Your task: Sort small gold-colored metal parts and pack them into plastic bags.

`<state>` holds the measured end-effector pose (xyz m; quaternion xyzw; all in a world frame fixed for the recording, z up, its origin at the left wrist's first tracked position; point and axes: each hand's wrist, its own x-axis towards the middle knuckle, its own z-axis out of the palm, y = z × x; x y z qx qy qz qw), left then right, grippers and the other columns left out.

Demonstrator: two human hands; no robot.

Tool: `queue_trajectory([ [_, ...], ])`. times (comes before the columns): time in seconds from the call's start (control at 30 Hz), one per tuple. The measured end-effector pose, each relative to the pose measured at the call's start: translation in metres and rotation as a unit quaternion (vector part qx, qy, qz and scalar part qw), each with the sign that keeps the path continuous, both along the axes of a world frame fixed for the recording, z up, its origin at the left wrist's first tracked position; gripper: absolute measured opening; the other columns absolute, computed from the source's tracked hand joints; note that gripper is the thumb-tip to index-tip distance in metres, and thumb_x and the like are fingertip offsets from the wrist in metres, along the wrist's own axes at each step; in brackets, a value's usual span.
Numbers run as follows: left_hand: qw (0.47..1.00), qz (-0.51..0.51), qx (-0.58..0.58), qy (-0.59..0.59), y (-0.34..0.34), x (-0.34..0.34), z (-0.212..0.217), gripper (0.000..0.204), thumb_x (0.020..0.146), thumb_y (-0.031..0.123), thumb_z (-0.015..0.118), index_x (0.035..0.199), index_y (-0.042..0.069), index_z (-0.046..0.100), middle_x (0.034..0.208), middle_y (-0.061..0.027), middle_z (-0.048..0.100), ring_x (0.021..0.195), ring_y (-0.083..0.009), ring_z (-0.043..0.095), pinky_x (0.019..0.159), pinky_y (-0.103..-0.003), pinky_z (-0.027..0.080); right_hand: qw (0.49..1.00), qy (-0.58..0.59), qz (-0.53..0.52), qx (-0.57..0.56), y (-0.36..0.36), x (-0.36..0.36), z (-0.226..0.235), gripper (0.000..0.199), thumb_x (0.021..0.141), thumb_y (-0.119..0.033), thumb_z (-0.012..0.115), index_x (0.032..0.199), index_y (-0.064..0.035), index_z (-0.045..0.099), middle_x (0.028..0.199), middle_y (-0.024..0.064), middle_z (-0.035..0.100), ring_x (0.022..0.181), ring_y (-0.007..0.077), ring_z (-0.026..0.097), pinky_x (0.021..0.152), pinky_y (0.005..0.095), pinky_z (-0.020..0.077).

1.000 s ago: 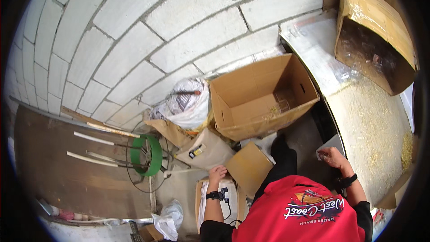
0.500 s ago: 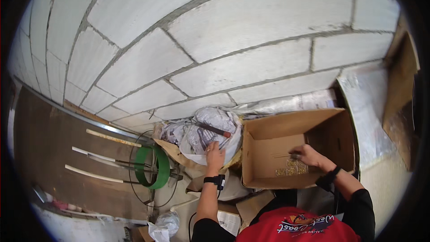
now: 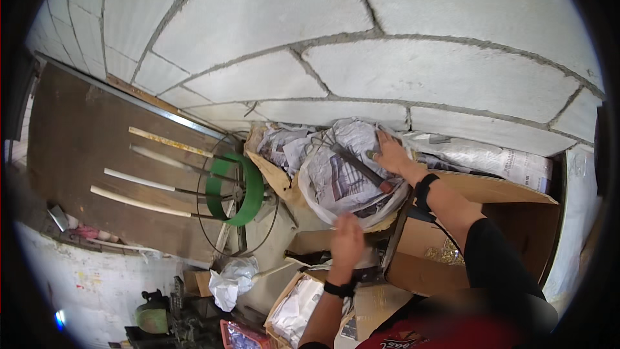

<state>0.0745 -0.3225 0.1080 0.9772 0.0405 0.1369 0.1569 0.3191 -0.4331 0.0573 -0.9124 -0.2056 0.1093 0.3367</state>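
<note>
My right hand (image 3: 391, 154) reaches across to the far right side of a white plastic bag (image 3: 312, 197) stuffed with crumpled printed paper (image 3: 352, 136). Its fingers are stretched out against the paper, and a dark greenish patch shows at the thumb. On top of the paper lies a dark bar (image 3: 359, 167) with a reddish-brown end, just beside that hand. My left hand (image 3: 349, 239) is at the near edge of the bag, smeared by motion, so its fingers do not show clearly. Small gold-coloured pieces in clear packs (image 3: 445, 253) lie inside the open cardboard box (image 3: 413, 236), partly hidden by my right arm.
A green ring (image 3: 252, 194) with pale rods (image 3: 139, 203) and a wire hoop stands left. Below are a crumpled white bag (image 3: 232, 282), a carton with papers (image 3: 298, 313) and a greenish machine (image 3: 152, 317). A block wall (image 3: 258, 39) rises behind.
My right hand has left the cardboard box and moved left and away onto the paper-filled bag. The left hand has drawn back to the bag's near edge. The view has shifted.
</note>
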Motion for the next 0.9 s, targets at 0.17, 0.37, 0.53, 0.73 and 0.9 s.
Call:
queue_trajectory([
  [0.17, 0.969, 0.239, -0.037, -0.051, 0.056, 0.046, 0.023, 0.059, 0.08, 0.015, 0.061, 0.131, -0.003, 0.037, 0.121, -0.0287, 0.049, 0.112, -0.0427, 0.048, 0.094, -0.046, 0.039, 0.997, 0.078, -0.014, -0.002, 0.003, 0.012, -0.008, 0.084, 0.077, -0.038, 0.057, 0.14, 0.0034, 0.02, 0.136, 0.0253, 0.039, 0.114, 0.0391, 0.05, 0.094, 0.0434, 0.0427],
  [0.37, 0.934, 0.233, -0.265, 0.047, 0.101, 0.063, -0.002, 0.061, 0.076, -0.007, 0.049, 0.134, -0.004, 0.033, 0.123, -0.0257, 0.049, 0.113, -0.0317, 0.051, 0.093, -0.034, 0.04, 0.994, 0.105, -0.03, -0.028, 0.004, -0.034, 0.018, 0.079, 0.071, -0.03, 0.063, 0.133, 0.0026, 0.029, 0.11, 0.0256, 0.056, 0.095, 0.041, 0.059, 0.082, 0.0445, 0.0484],
  [0.53, 0.953, 0.152, -0.243, -0.102, 0.124, 0.051, -0.049, 0.047, 0.077, -0.007, 0.046, 0.124, -0.002, 0.047, 0.095, -0.0172, 0.062, 0.077, -0.0243, 0.059, 0.073, -0.033, 0.046, 0.997, 0.03, -0.077, 0.009, 0.004, -0.099, 0.022, 0.078, 0.067, -0.024, 0.067, 0.131, 0.003, 0.032, 0.107, 0.0249, 0.057, 0.093, 0.0398, 0.059, 0.08, 0.0433, 0.0491],
  [0.73, 0.862, 0.295, -0.405, 0.076, 0.088, 0.061, 0.02, 0.035, 0.076, -0.004, 0.05, 0.111, -0.004, 0.055, 0.094, -0.0156, 0.06, 0.078, -0.0253, 0.06, 0.072, -0.037, 0.048, 0.966, 0.222, -0.099, 0.086, -0.032, -0.059, 0.0, 0.072, 0.067, -0.026, 0.066, 0.126, 0.0047, 0.04, 0.107, 0.0254, 0.058, 0.095, 0.0382, 0.059, 0.083, 0.0414, 0.0471],
  [0.9, 0.98, 0.188, 0.032, -0.057, 0.065, 0.088, 0.023, 0.033, 0.082, 0.011, 0.055, 0.112, -0.001, 0.055, 0.108, -0.0235, 0.057, 0.097, -0.0407, 0.055, 0.083, -0.046, 0.044, 0.987, 0.081, -0.123, 0.058, -0.026, -0.074, -0.005, 0.06, 0.071, -0.027, 0.064, 0.116, 0.0071, 0.044, 0.116, 0.0271, 0.052, 0.1, 0.0399, 0.056, 0.083, 0.0439, 0.0472],
])
